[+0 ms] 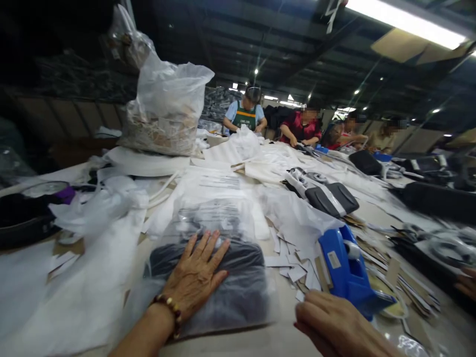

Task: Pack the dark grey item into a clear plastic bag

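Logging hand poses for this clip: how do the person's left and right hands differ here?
The left hand lies flat, fingers spread, pressing on the clear bagged dark item; the right hand is curled, touching no bag, beside the blue tape dispenser. The left wrist wears a bead bracelet; the right shows none. Both are bare, low over the table.

Blue tape dispenser (347, 270), dark garment (238, 277) in clear bag (208, 208)
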`<state>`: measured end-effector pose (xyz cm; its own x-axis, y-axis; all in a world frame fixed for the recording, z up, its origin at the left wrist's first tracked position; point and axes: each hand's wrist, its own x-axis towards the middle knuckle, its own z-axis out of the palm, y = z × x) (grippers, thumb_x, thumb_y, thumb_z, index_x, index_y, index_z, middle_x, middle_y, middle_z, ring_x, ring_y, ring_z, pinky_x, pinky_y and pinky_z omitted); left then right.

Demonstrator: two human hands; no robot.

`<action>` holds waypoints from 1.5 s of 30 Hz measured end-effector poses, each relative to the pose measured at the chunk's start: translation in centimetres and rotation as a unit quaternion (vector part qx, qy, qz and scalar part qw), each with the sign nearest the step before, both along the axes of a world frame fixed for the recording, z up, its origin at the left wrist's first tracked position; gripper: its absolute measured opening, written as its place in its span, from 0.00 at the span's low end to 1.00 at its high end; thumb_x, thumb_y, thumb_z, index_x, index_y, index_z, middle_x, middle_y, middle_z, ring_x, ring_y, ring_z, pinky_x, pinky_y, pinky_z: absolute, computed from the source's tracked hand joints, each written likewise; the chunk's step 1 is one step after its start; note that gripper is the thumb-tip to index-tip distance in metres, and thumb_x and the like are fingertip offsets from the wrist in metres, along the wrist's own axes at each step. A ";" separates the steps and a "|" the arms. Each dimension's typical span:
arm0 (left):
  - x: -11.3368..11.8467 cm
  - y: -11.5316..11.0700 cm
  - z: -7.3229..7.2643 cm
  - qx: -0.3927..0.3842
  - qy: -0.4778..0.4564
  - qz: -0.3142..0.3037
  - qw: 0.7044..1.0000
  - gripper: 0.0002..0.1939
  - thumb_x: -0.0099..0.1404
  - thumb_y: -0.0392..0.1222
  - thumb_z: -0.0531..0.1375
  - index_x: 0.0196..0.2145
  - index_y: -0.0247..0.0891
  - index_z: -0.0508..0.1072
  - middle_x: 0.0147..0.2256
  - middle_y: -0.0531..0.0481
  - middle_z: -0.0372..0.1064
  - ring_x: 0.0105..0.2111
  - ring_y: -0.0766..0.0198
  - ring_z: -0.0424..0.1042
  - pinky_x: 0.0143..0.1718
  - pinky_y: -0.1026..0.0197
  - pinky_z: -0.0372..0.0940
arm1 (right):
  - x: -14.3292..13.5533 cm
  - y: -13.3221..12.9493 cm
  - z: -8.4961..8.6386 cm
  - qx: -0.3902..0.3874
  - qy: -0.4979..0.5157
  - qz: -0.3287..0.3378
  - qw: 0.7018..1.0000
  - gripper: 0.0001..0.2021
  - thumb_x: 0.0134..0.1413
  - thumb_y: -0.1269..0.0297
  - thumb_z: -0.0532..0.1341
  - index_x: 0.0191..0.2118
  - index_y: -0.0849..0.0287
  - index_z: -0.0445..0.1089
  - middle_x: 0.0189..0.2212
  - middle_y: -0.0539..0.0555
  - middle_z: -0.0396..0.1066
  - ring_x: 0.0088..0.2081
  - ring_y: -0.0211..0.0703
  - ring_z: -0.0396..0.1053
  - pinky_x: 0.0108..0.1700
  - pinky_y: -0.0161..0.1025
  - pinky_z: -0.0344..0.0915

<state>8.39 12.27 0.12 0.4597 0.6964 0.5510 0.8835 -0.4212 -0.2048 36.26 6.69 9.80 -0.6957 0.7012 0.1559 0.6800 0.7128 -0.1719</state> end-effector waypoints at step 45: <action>-8.9 -5.2 0.0 -0.179 -0.384 0.155 0.892 0.42 0.58 0.53 0.59 0.62 0.31 0.46 0.62 0.35 0.47 0.62 0.51 0.47 0.61 0.46 0.47 | -8.8 1.3 -12.9 0.321 0.051 0.088 0.941 0.19 0.54 0.70 0.55 0.52 0.68 0.66 0.53 0.59 0.66 0.53 0.51 0.65 0.49 0.45 0.69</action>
